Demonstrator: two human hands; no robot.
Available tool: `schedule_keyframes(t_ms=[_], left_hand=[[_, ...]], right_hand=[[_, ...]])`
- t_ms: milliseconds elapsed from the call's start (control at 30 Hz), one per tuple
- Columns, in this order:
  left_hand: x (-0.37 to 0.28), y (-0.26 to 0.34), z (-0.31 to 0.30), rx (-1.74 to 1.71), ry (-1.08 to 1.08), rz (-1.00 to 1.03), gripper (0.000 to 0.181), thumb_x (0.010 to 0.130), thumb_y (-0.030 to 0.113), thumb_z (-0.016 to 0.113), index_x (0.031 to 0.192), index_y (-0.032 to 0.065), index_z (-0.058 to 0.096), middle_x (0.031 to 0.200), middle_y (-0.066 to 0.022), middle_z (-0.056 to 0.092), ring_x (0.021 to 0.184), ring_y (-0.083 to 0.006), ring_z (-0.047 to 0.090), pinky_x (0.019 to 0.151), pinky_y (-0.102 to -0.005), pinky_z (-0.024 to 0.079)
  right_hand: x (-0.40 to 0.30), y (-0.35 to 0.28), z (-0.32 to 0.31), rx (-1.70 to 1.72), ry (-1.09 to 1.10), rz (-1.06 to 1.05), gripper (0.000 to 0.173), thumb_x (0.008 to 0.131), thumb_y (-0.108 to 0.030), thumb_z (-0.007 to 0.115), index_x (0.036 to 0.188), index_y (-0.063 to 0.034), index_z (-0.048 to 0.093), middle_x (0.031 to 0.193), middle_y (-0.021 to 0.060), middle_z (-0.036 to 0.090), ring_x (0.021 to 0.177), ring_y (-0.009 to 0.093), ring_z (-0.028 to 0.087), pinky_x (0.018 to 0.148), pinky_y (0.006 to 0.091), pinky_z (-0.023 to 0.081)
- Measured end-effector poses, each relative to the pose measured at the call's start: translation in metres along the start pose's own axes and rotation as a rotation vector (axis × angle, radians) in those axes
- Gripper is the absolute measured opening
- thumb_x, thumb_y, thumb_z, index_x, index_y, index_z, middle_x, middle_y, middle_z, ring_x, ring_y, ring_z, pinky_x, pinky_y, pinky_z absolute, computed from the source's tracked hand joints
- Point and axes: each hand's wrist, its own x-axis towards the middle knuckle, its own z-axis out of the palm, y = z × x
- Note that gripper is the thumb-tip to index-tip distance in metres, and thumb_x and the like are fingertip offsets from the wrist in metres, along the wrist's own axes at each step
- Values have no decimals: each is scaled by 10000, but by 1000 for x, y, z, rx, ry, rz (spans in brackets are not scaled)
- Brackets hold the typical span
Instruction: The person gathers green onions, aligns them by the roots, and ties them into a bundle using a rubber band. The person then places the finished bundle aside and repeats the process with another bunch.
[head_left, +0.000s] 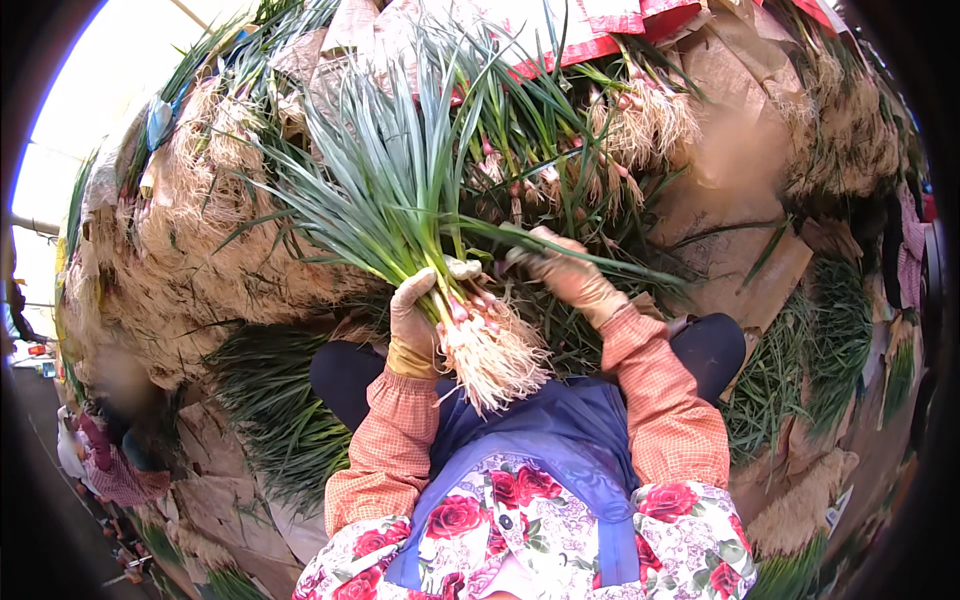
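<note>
My left hand (417, 319), in a soiled light glove, grips a bunch of green garlic plants (420, 225) around the stems, just above the bulbs. The long leaves fan up and away from me, and the pale roots (491, 360) hang toward my lap. To the right of the bunch is my right hand (562, 270), gloved too and blurred. Long green leaves (600, 262) pass across its fingers; whether it grips them I cannot tell. More garlic plants (525, 161) with pinkish bulbs lie just beyond both hands.
A large root-covered heap of garlic plants (180, 277) rises at the left. Leafy bundles lie at the lower left (285, 405) and right (832, 345). Brown sheeting (720, 217) covers part of the pile at the right. Another person (112, 465) is at the far lower left.
</note>
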Motion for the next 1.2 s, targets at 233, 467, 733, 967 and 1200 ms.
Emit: schedule_keyframes(t_ms=[233,467,733,967,1200], left_hand=[[-6,0,-15,-4,90,98,384,852,285,572,1024,-54,625,1003,-239,674,881,-373,670,780,-489,583],[-13,11,6,155,239,52,362,802,278,600,944,-54,617,874,-180,651,789,-311,647,743,-438,565],[8,32,44,130,45,373,461,852,319,605,1120,-53,562,977,-202,595,817,-292,633,703,-413,597],[40,30,-14,11,-43,305,698,865,289,585,1408,-79,347,1424,-290,422,1249,-358,522,964,-461,514],[52,24,-15,93,57,117,608,850,277,607,1291,-124,486,1175,-250,629,924,-296,667,847,-409,556]], right_hand=[[-5,-98,2,-278,-419,436,533,899,-302,664,1372,-104,519,1164,127,660,955,220,660,851,336,522],[45,-75,56,-915,-163,-514,145,858,-92,584,997,-59,611,763,176,645,729,342,660,659,394,537],[126,-115,11,86,285,-322,212,967,-74,494,1147,-67,606,903,102,716,753,129,679,662,276,525],[152,-103,8,-828,142,186,348,866,-281,594,1121,-46,620,1075,223,680,1031,339,660,883,416,502],[63,-64,18,-271,-177,-21,302,918,-243,631,1134,-31,624,972,72,704,826,170,647,742,296,520]])
